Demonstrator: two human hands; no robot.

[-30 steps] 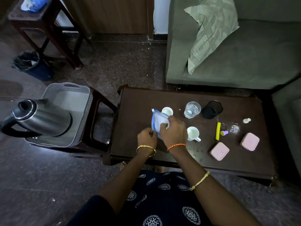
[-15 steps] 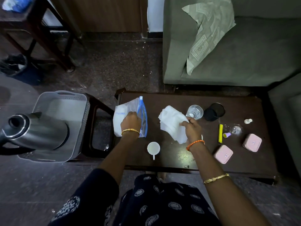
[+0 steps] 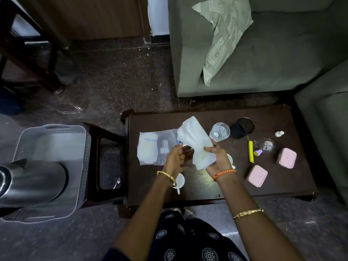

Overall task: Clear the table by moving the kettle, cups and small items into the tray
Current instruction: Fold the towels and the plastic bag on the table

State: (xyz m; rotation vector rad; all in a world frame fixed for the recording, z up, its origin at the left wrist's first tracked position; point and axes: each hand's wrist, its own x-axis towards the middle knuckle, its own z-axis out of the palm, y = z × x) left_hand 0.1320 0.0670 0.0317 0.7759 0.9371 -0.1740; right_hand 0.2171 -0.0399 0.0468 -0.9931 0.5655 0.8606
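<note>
A steel kettle (image 3: 33,181) lies in the grey tray (image 3: 50,129) on a stool to the left of the dark table (image 3: 216,187). My right hand (image 3: 216,157) holds up a white wipe (image 3: 195,142) over the table's middle. My left hand (image 3: 175,157) has its fingertips at the blue zip end of a plastic pouch (image 3: 154,147) lying flat; whether it pinches the pouch is unclear. One white cup (image 3: 179,180) stands under my left wrist. Another cup (image 3: 230,160) is mostly hidden behind my right hand. A drinking glass (image 3: 219,131) stands behind the wipe.
On the right stand a black cup (image 3: 243,127), a yellow stick (image 3: 251,151), a tipped glass (image 3: 265,145), a purple cap (image 3: 258,152), a small white bottle (image 3: 279,133) and two pink boxes (image 3: 257,175) (image 3: 286,158). A spoon (image 3: 117,182) lies below the stool. Sofas stand behind and right.
The wipe came out of the pouch in my right hand. The pouch went from upright in my left hand to flat on the table, and my hands drew together.
</note>
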